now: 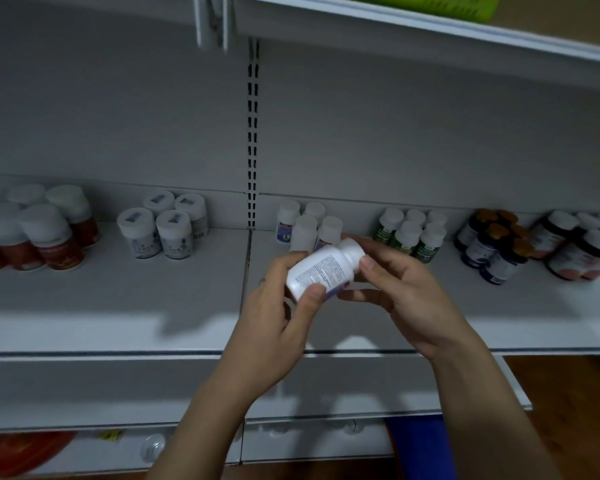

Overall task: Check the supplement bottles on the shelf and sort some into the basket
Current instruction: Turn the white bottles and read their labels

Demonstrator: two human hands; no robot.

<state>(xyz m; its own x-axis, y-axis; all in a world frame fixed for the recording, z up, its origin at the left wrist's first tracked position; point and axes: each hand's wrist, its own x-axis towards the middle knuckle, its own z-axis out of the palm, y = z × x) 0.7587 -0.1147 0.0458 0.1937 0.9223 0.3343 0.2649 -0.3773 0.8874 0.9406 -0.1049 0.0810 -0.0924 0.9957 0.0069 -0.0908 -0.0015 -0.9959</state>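
Note:
A white supplement bottle (321,271) with small print on its label lies tilted on its side in front of the middle shelf (118,306), cap pointing up and right. My left hand (278,306) grips its base end, thumb across the label. My right hand (395,289) holds the cap end, thumb on the cap and fingers under the bottle. Right behind stands a group of white bottles with purple labels (309,226). A green basket (458,5) sits on the top shelf at the upper right, only its lower part in view.
More bottle groups stand along the shelf: red-labelled ones (39,233) at far left, white-capped grey ones (167,223), green-labelled ones (413,233), dark gold-capped ones (492,247) and pink-labelled ones (575,247) at right. A slotted upright (252,133) divides the back panel. A lower shelf lies below.

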